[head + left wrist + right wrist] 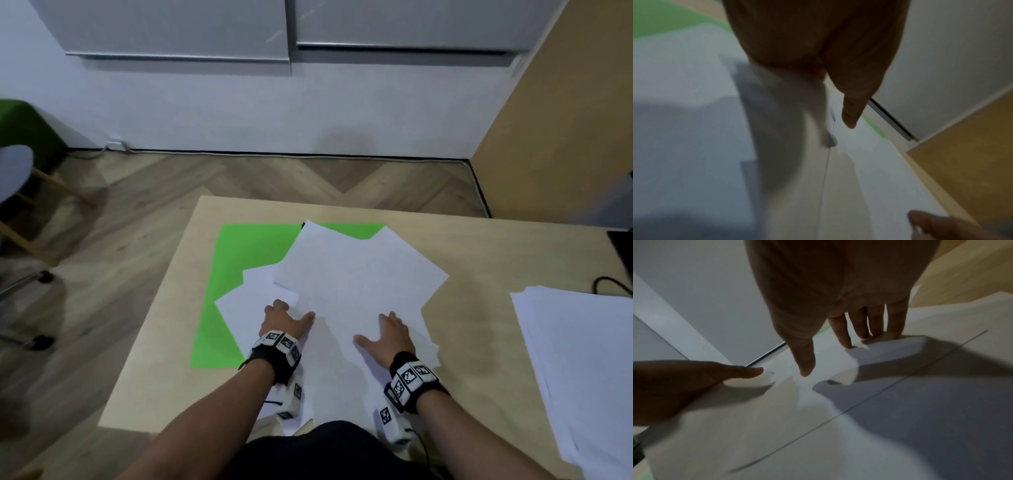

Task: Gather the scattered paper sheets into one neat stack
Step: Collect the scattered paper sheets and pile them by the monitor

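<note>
Several white paper sheets (356, 274) lie fanned at different angles, overlapping, on a green mat (246, 253) in the middle of the table. My left hand (294, 310) rests on the pile's near left part with the thumb (851, 113) spread out; its fingertips are hidden at the edge of an upper sheet. My right hand (375, 327) lies flat on the near right part. Its straight fingers (896, 324) press the paper (900, 410), and the left hand (694, 378) shows beside it. Neither hand lifts a sheet.
The light wooden table (479, 246) carries a separate thick stack of white paper (582, 359) at the right edge, with a black cable (613, 286) behind it. A chair (20, 171) stands on the floor at the left. Some sheets overhang the table's near edge.
</note>
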A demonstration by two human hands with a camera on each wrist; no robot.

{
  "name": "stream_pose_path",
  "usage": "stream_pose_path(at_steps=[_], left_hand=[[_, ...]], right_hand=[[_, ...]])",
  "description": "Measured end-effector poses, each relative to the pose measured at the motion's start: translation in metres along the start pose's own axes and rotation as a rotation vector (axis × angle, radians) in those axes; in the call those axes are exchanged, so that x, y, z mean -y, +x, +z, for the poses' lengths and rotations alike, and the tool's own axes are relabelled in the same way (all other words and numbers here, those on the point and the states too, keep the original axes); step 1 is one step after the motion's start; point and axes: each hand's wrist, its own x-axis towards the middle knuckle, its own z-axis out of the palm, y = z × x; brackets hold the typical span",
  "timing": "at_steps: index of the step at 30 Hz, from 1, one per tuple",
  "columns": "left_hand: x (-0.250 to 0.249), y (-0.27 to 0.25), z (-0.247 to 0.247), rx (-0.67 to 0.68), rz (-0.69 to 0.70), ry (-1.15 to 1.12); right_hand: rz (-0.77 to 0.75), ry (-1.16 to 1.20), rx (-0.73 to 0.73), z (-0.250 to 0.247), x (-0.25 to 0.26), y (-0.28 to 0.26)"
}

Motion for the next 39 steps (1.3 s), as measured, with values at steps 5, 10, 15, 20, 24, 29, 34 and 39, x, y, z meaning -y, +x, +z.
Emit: stream_pose_path(at_steps=[5, 10, 15, 20, 24, 29, 34, 39], left_hand=[[-0.009, 0.001, -0.002, 0.119, 0.086, -0.032], [0.005, 0.009, -0.025, 0.220, 0.154, -0.076], [0.016, 0.009, -0.064, 0.338, 0.259, -0.052], [0.026, 0.002, -0.089, 0.397, 0.270, -0.138], [0.034, 0.001, -0.091, 0.398, 0.235, -0.139], [0.041, 0.011, -0.069, 0.286, 0.123, -0.031], [0.041, -0.004, -0.047, 0.312, 0.006, -0.077], [0.053, 0.006, -0.039, 0.292, -0.021, -0.205]], right_hand=[[-0.059, -0.048, 0.009, 0.001, 0.000, -0.009], [0.064, 0.232, -0.172, -0.014, -0.003, -0.008], [0.103, 0.480, -0.229, -0.032, -0.003, 0.010], [0.161, 0.697, -0.236, -0.039, 0.004, 0.026], [0.223, 0.754, -0.138, -0.033, 0.011, 0.029], [0.273, 0.792, -0.112, -0.022, 0.015, 0.023], [0.230, 0.708, -0.162, -0.010, 0.006, 0.024], [0.223, 0.863, -0.207, -0.012, -0.013, 0.022]])
